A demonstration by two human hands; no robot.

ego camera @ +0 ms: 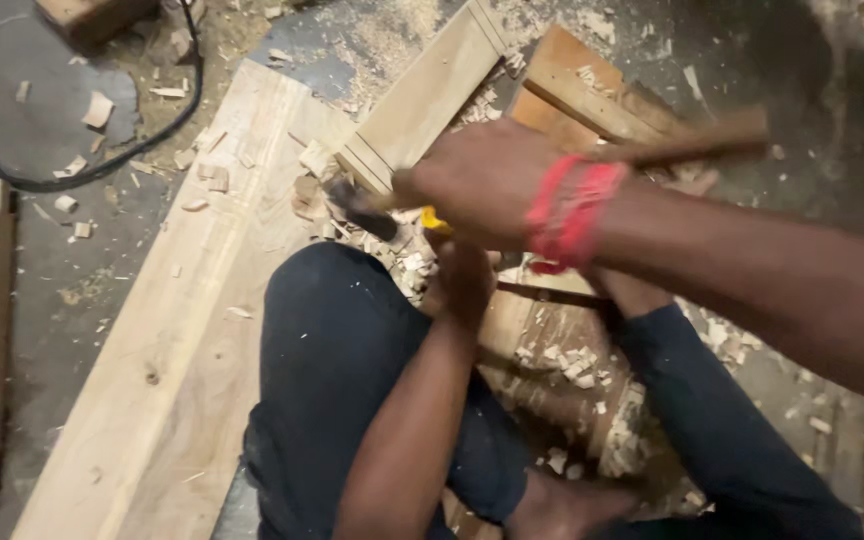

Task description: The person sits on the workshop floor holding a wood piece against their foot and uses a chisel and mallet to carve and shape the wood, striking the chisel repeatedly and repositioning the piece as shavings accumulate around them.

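Knees in dark trousers (pixel 352 360) nearest, beside the long plank (pixel 182 330). Left hand (pixel 462 280) clamped on a yellow-handled chisel (pixel 435 222), just right of the plank. Right hand (pixel 487 180) above it, fist closed around a blurred hammer (pixel 362 208). Wood chips (pixel 392 250) under both hands. Black cable (pixel 102 160) beyond the plank.

Our right hand (pixel 482 185) was fisted and raised, arm crossing over; our left hand (pixel 462 280) was clenched below it, forearm bent upward.
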